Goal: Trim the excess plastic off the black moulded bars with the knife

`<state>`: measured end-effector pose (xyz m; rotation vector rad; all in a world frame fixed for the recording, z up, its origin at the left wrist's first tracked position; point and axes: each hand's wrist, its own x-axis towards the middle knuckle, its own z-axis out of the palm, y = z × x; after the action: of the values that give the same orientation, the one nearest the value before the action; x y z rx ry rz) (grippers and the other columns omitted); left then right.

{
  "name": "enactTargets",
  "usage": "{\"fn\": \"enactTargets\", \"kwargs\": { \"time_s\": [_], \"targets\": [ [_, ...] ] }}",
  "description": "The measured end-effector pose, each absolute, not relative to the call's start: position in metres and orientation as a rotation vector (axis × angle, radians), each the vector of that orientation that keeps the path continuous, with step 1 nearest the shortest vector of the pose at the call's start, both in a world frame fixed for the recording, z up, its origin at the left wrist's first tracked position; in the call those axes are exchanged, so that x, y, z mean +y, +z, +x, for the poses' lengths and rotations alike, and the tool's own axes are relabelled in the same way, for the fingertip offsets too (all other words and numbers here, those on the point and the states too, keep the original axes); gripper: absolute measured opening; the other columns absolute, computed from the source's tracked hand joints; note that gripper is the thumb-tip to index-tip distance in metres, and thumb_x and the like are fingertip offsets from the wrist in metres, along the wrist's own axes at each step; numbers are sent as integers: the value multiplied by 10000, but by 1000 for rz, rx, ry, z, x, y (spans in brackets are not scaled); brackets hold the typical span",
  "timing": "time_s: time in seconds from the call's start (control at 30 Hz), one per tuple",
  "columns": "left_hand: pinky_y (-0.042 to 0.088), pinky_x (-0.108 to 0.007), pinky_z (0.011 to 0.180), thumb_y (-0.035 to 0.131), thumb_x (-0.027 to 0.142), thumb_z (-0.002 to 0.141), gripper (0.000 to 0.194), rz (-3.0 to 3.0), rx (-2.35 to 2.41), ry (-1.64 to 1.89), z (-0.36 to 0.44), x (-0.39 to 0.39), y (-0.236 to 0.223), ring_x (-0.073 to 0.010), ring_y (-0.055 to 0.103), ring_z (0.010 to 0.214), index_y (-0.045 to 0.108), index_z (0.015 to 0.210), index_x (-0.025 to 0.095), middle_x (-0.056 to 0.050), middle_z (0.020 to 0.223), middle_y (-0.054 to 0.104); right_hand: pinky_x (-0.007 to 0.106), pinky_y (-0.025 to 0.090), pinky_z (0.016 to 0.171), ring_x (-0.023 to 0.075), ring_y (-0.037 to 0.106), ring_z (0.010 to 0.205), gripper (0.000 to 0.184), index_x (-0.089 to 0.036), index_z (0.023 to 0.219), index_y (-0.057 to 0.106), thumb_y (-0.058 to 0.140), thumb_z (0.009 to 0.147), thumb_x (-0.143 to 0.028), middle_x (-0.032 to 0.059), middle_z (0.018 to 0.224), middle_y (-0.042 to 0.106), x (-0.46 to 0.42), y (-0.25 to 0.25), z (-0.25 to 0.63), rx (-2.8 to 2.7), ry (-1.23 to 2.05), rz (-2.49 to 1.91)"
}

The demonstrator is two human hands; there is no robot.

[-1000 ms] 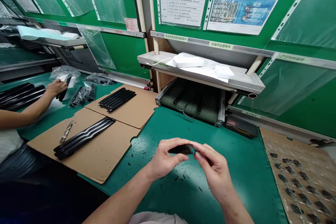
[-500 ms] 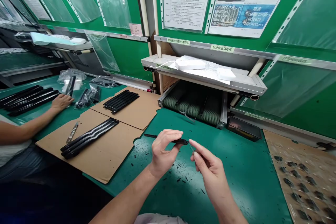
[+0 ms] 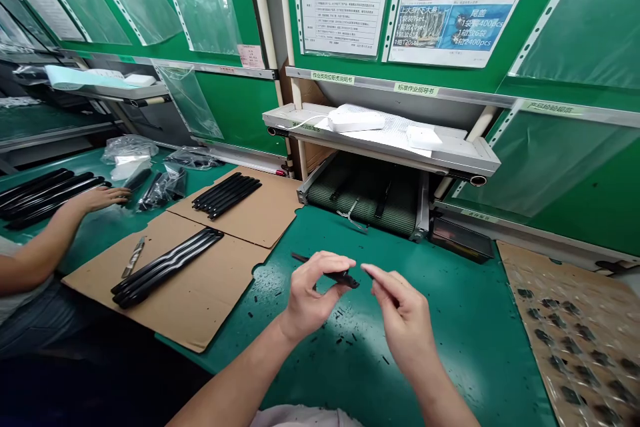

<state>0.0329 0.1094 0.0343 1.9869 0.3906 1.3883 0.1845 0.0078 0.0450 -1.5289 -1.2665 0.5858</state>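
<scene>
Left hand [image 3: 317,288], in front of the conveyor belt [image 3: 320,195]: thumb and fingers closed around one slim black bar [image 3: 345,279]. Right hand [image 3: 404,312], also in front of the belt: thumb and forefinger brought close together, gap narrow; whether anything is pinched there is too small to tell. Black bar: lies across the left palm, one end jutting toward the right fingertips, near but apart from them, the other end showing past the back of the left hand, on the side away from the right. Green table [image 3: 465,327]: under both hands, in front of the belt. Black scraps [image 3: 345,339]: scattered on the table, in front of the belt, below and around the hands. Cardboard [image 3: 200,307]: left of the belt, bearing a bundle of long black bars [image 3: 167,267], a knife [image 3: 134,257] beside that bundle, and a second row of black bars [image 3: 227,195] nearer the belt. Co-worker's hand [image 3: 103,198]: far left of the belt, between a pile of black bars [image 3: 45,199] and some clear bags [image 3: 167,188]. Dark box [image 3: 461,239]: just right of the belt. Clear tray [image 3: 530,280] with dark pieces: farther right of the belt. Shelf [image 3: 440,165]: above the belt, carrying papers and white boxes [image 3: 356,121].
</scene>
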Motion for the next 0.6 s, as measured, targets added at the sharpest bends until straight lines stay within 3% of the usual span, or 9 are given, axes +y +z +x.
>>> {"fn": "enactTargets", "kwargs": {
  "time_s": [0.13,0.27,0.37,0.5,0.6],
  "targets": [
    [567,-347,793,671,115,818,305,1880,415,1156,35,106,37,-218,653,978,646,1108,206,-102,1074,703,263,480,660,167,594,794,305,-271,1192,632,431,981,-360,65,1038,641,7,48,186,-1238,433,-1528],
    [544,-359,843,637,197,859,284,1922,370,1057,43,102,38,-212,646,965,654,1141,215,-97,1070,706,252,404,516,135,520,597,184,-231,1047,645,578,914,-339,32,800,624,7,48,179,-1452,134,-1533],
    [504,-409,949,635,245,864,267,1934,411,1112,50,97,36,-244,617,1093,654,1130,225,-107,1180,676,284,382,524,154,526,579,124,-202,1001,654,615,890,-242,41,702,614,10,46,179,-1562,-279,-1501],
    [427,-455,1048,705,349,810,450,1719,792,1078,51,89,25,-288,500,1266,585,1233,255,-109,1395,523,311,399,562,187,556,601,366,-236,1221,588,656,869,-168,61,742,656,8,46,183,-1503,-527,-1459],
    [502,-435,944,613,479,859,456,1168,814,851,54,85,19,-268,614,1103,553,1218,206,-150,1270,597,316,386,556,182,512,554,492,-299,1299,559,681,849,-142,43,712,635,1,44,179,-1432,-486,-1447]
  ]
}}
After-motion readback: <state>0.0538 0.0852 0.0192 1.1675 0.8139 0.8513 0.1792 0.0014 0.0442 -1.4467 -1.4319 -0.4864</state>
